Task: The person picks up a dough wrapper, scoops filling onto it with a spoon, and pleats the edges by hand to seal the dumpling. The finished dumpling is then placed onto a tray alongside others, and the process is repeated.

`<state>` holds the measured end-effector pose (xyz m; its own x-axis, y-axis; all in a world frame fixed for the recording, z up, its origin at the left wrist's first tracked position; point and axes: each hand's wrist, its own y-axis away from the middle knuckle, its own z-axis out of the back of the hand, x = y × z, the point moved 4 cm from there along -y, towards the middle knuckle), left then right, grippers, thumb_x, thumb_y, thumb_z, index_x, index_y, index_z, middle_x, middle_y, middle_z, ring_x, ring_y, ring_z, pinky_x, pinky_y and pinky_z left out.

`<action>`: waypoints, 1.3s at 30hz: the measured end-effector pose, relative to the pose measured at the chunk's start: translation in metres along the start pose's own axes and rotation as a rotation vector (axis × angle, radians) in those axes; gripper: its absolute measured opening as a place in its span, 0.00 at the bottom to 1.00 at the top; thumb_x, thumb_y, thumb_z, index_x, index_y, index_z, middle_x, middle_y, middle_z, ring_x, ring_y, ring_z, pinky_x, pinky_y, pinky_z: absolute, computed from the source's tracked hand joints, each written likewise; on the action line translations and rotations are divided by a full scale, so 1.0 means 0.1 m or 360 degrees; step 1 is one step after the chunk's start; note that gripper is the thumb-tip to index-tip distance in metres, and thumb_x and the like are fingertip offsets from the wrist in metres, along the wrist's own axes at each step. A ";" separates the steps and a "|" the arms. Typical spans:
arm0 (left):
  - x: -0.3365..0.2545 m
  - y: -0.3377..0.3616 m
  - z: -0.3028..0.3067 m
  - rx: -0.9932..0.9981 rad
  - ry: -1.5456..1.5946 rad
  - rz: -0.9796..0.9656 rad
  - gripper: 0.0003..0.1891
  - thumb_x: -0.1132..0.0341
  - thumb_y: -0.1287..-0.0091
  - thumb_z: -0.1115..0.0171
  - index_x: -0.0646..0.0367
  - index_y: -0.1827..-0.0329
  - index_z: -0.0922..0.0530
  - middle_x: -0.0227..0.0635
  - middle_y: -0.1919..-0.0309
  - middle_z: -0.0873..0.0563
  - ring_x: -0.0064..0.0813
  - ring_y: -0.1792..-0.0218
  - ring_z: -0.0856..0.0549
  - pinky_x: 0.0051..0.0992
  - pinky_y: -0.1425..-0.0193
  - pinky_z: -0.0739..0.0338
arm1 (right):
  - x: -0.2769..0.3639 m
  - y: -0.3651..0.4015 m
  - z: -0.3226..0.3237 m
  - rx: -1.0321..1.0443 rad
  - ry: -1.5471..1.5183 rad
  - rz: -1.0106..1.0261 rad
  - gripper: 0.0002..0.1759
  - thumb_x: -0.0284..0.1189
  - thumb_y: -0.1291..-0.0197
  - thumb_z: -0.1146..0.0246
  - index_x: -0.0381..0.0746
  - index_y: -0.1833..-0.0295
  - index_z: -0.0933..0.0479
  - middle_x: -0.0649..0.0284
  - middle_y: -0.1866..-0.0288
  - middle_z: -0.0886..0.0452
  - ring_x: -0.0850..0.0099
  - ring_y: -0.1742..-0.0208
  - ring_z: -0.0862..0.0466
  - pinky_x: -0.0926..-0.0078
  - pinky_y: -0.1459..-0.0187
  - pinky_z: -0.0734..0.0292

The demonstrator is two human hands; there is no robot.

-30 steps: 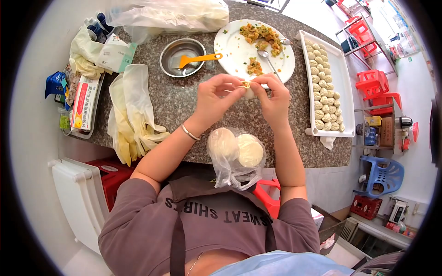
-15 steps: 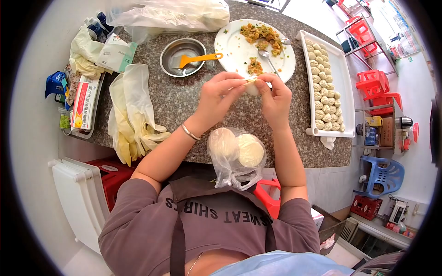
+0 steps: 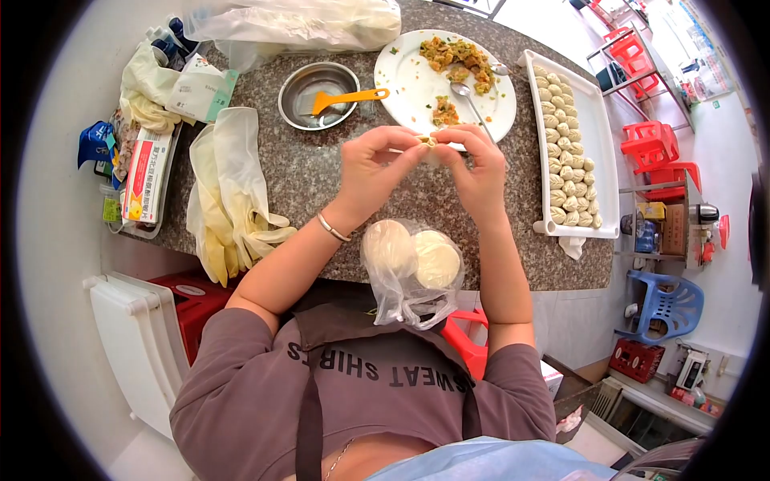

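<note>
Over the near side of the plate, my left hand (image 3: 375, 167) and my right hand (image 3: 478, 170) meet with their fingertips. Both are closed in a pinch on one small dumpling (image 3: 428, 140), its wrapper edge gathered between thumbs and forefingers. Much of it is hidden by the fingers. Beyond them lies a white plate (image 3: 399, 88) with chopped filling (image 3: 457, 58) and a metal spoon (image 3: 472, 100). Closer to my body, two stacks of round wrappers (image 3: 437, 260) sit in a clear plastic bag (image 3: 393, 293).
A white tray (image 3: 603, 144) of pleated dumplings stands at right. Left of the plate, an orange brush (image 3: 345, 99) rests across a metal bowl (image 3: 282, 104). Pale gloves (image 3: 233, 192) and a box (image 3: 146, 180) lie at left. A plastic bag (image 3: 321, 28) lies along the back.
The dumpling's wrapper has been drawn further together between my fingertips. Both hands stay at nearly the same place, with small finger shifts.
</note>
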<state>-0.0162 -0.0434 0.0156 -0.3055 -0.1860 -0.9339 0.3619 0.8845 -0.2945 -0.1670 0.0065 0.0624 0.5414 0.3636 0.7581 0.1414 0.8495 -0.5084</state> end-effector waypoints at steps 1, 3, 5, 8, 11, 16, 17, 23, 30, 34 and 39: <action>0.00 0.00 0.01 0.0007 -0.0020 -0.0030 0.05 0.78 0.36 0.33 0.66 0.59 0.17 0.38 0.55 0.14 0.23 0.55 0.14 0.20 0.51 0.17 | -0.01 0.00 0.00 0.0003 -0.0002 0.0002 0.04 0.23 0.43 0.34 0.34 0.63 0.19 0.58 0.63 0.17 0.65 0.60 0.16 0.71 0.57 0.23; -0.02 -0.01 -0.01 0.0030 -0.0072 -0.0058 0.05 0.77 0.37 0.33 0.67 0.59 0.16 0.38 0.56 0.14 0.23 0.57 0.14 0.20 0.52 0.17 | -0.04 0.01 0.00 -0.0011 0.0060 0.0054 0.04 0.23 0.42 0.34 0.34 0.63 0.19 0.58 0.63 0.16 0.64 0.60 0.16 0.71 0.56 0.23; -0.02 -0.01 -0.03 0.0055 -0.0123 -0.0086 0.06 0.77 0.37 0.32 0.67 0.59 0.15 0.38 0.56 0.14 0.22 0.58 0.14 0.21 0.53 0.17 | -0.11 0.04 -0.01 -0.0064 -0.0007 -0.0033 0.04 0.23 0.42 0.35 0.34 0.63 0.20 0.58 0.63 0.17 0.64 0.60 0.17 0.71 0.56 0.23; 0.05 -0.01 -0.02 -0.0016 0.0101 0.0054 0.05 0.77 0.37 0.33 0.66 0.59 0.15 0.37 0.56 0.14 0.21 0.58 0.14 0.20 0.53 0.18 | -0.18 0.04 0.01 -0.0037 -0.0157 -0.0231 0.04 0.23 0.41 0.36 0.33 0.63 0.20 0.58 0.64 0.17 0.64 0.61 0.17 0.71 0.55 0.24; 0.06 -0.01 -0.01 0.0057 0.0067 0.0053 0.05 0.77 0.38 0.33 0.65 0.59 0.14 0.37 0.57 0.14 0.22 0.57 0.15 0.20 0.53 0.19 | -0.16 0.00 0.03 0.0072 -0.0179 -0.0257 0.04 0.23 0.40 0.36 0.33 0.63 0.21 0.58 0.65 0.18 0.64 0.61 0.18 0.71 0.55 0.24; 0.03 -0.01 -0.02 0.0115 0.0036 -0.0048 0.06 0.77 0.38 0.33 0.65 0.59 0.14 0.37 0.57 0.14 0.22 0.58 0.15 0.21 0.53 0.17 | -0.06 -0.02 0.02 0.0150 -0.0034 -0.0075 0.04 0.24 0.41 0.35 0.34 0.63 0.21 0.59 0.64 0.19 0.65 0.61 0.18 0.71 0.55 0.24; 0.02 -0.01 -0.02 0.0115 0.0036 -0.0045 0.06 0.77 0.38 0.33 0.65 0.59 0.14 0.37 0.57 0.14 0.22 0.58 0.15 0.21 0.53 0.17 | -0.09 0.00 0.02 0.0127 -0.0025 -0.0086 0.04 0.24 0.42 0.34 0.34 0.64 0.21 0.59 0.64 0.19 0.64 0.61 0.18 0.71 0.56 0.24; 0.04 -0.01 -0.02 0.0031 0.0135 0.0007 0.06 0.76 0.36 0.34 0.66 0.58 0.17 0.37 0.57 0.15 0.21 0.58 0.15 0.21 0.55 0.15 | 0.00 0.01 -0.02 0.0069 0.0073 -0.0001 0.04 0.23 0.43 0.34 0.34 0.64 0.20 0.58 0.64 0.18 0.63 0.60 0.17 0.70 0.56 0.24; 0.10 -0.01 -0.03 0.0083 0.0255 0.0274 0.06 0.76 0.35 0.34 0.67 0.57 0.18 0.36 0.59 0.15 0.19 0.58 0.15 0.19 0.57 0.18 | -0.14 0.04 -0.02 -0.0006 -0.0157 -0.0231 0.03 0.23 0.42 0.35 0.34 0.64 0.21 0.59 0.64 0.19 0.66 0.60 0.18 0.72 0.55 0.25; 0.09 -0.03 -0.02 0.0193 0.0152 0.0045 0.05 0.76 0.35 0.35 0.66 0.57 0.16 0.35 0.58 0.14 0.20 0.57 0.16 0.20 0.55 0.19 | -0.11 0.00 0.03 0.0182 -0.0171 -0.0264 0.04 0.23 0.41 0.36 0.33 0.63 0.21 0.60 0.65 0.20 0.68 0.60 0.19 0.73 0.55 0.25; 0.03 -0.03 -0.04 0.0202 0.0129 0.0047 0.06 0.77 0.35 0.35 0.65 0.57 0.15 0.35 0.58 0.15 0.21 0.56 0.15 0.21 0.52 0.17 | -0.06 0.00 0.01 0.0204 -0.0086 -0.0191 0.05 0.23 0.42 0.35 0.33 0.63 0.22 0.60 0.65 0.20 0.68 0.60 0.19 0.72 0.55 0.25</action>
<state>-0.0218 -0.0445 0.0142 -0.3611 -0.1208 -0.9247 0.4786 0.8270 -0.2950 -0.1711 0.0043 0.0581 0.4810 0.2740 0.8328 0.0937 0.9284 -0.3595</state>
